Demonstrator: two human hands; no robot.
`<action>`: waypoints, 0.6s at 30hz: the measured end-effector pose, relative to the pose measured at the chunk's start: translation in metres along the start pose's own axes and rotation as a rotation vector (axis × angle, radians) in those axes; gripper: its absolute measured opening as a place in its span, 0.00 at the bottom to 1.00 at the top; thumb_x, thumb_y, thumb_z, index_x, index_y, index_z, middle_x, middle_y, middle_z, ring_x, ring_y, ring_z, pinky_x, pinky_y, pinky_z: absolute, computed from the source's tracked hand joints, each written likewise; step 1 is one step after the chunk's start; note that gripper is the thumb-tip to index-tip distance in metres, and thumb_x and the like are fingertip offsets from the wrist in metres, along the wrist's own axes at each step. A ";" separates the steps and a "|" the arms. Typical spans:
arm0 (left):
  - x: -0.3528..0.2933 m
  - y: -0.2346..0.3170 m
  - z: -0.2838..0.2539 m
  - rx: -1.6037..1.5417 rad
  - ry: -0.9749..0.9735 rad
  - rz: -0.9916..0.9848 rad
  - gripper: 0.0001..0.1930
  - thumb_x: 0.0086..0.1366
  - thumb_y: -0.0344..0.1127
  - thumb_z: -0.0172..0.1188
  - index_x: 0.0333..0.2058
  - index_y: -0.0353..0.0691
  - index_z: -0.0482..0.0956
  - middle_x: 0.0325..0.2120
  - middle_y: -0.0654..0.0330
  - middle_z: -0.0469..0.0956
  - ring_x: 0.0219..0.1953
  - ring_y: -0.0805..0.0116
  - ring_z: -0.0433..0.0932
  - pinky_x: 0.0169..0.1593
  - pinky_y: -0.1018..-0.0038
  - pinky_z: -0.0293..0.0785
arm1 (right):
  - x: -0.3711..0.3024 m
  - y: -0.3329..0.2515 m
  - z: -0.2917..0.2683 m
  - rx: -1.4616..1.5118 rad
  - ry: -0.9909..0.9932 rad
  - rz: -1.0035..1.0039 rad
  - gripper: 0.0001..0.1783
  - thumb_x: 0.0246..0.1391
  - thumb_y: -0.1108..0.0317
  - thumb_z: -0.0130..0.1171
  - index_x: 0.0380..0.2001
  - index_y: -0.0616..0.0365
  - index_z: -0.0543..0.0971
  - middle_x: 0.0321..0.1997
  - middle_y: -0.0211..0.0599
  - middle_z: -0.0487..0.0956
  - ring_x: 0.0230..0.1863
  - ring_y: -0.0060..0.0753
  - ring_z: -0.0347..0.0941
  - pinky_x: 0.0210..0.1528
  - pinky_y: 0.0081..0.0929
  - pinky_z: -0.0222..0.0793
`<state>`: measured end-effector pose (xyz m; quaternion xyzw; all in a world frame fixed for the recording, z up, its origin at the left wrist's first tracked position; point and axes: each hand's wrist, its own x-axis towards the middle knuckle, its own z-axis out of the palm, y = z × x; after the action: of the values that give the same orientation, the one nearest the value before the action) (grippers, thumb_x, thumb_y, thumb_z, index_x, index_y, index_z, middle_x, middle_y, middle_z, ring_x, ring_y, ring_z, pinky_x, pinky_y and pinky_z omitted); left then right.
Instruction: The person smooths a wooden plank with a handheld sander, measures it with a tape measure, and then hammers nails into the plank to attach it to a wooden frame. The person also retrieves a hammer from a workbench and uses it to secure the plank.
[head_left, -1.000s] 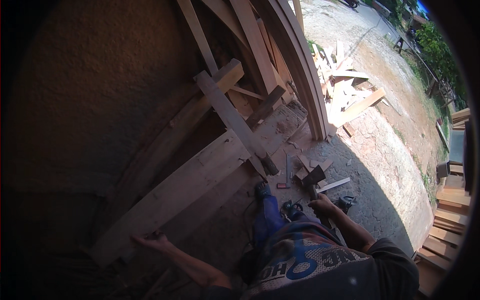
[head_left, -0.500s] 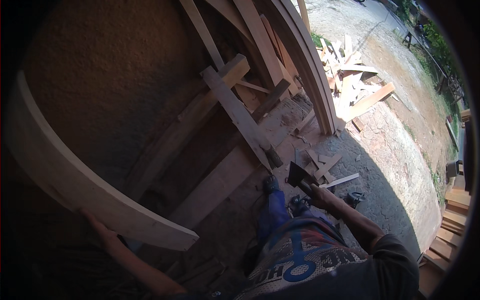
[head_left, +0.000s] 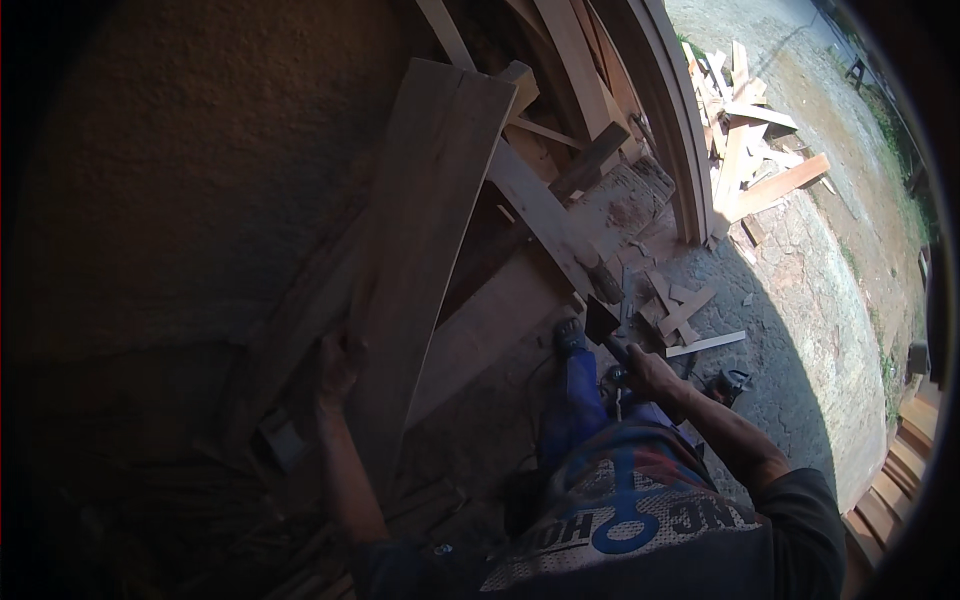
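My left hand is closed on the left edge of a wide wooden board, its fingers partly lost in shadow. The board stands tilted on the left, its broad face toward me and its top end resting near or over other timber. In my right hand, in front of my right thigh, is a short-handled tool with a broad dark blade; its exact kind is hard to make out. The blade points away from me, above the ground near my foot, apart from the board.
Planks and a crossing beam lie beyond the board. Curved timber frames rise behind them. Small offcuts and a dark power tool lie on the ground at right. A sunlit scrap pile is farther off.
The board has swung from lying low at the left to a steep tilt, its broad face now showing. My left hand moved right and up with it. The right hand still holds the bladed tool.
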<state>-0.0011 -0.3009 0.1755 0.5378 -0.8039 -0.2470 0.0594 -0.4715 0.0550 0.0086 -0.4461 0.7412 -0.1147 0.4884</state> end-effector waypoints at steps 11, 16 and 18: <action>-0.030 0.128 -0.147 -1.064 -0.046 0.755 0.27 0.76 0.60 0.48 0.45 0.36 0.74 0.31 0.56 0.75 0.34 0.68 0.67 0.42 0.72 0.64 | -0.029 0.038 0.035 0.161 -0.022 -0.040 0.26 0.51 0.59 0.66 0.47 0.65 0.70 0.39 0.67 0.80 0.46 0.71 0.77 0.45 0.55 0.70; -0.031 0.136 -0.148 -1.145 -0.106 0.720 0.23 0.77 0.57 0.51 0.44 0.38 0.72 0.27 0.57 0.74 0.37 0.67 0.65 0.45 0.73 0.62 | -0.043 0.005 0.009 0.189 -0.090 0.032 0.29 0.50 0.56 0.67 0.47 0.67 0.73 0.41 0.67 0.81 0.49 0.68 0.80 0.49 0.53 0.73; -0.028 0.164 -0.126 -1.129 -0.019 0.728 0.24 0.76 0.57 0.51 0.45 0.37 0.72 0.31 0.56 0.73 0.36 0.65 0.68 0.45 0.71 0.63 | -0.045 0.008 0.008 0.211 -0.076 0.041 0.29 0.49 0.56 0.68 0.47 0.67 0.73 0.41 0.66 0.82 0.49 0.68 0.80 0.49 0.53 0.73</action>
<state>-0.0812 -0.2688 0.3661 0.1169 -0.6821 -0.5983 0.4039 -0.4638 0.0958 0.0280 -0.3812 0.7149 -0.1650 0.5625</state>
